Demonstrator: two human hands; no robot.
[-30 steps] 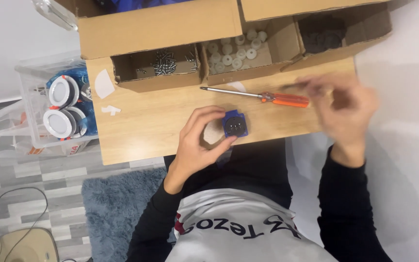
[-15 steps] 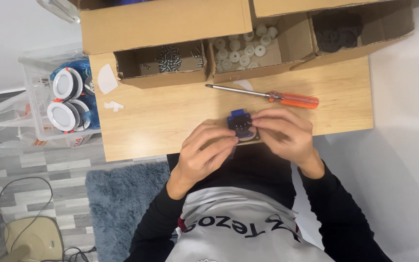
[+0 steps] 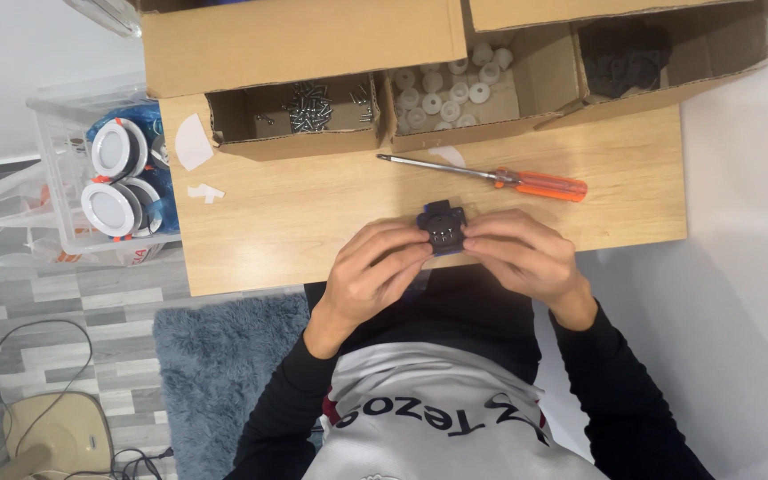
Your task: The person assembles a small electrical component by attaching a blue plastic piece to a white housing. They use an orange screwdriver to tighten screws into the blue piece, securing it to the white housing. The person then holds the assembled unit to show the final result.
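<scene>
Both hands' fingers (image 3: 406, 258) partly hide the small blue part (image 3: 442, 228)

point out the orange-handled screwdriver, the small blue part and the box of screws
orange-handled screwdriver (image 3: 540, 185), head view, on the handle
small blue plastic part (image 3: 442, 228), head view, on its dark middle
cardboard box of screws (image 3: 233, 120), head view, on its bare floor

Both hands met in front of the person's chest, fingers curled inward toward each other. The left hand (image 3: 375, 271) lay with its back up, wrist bent slightly, its fingers (image 3: 406, 253) closed on a small piece between the two hands. The right hand (image 3: 526, 253) mirrored it, fingers pinched on the same piece, and both black-sleeved forearms angled outward toward the elbows.
</scene>
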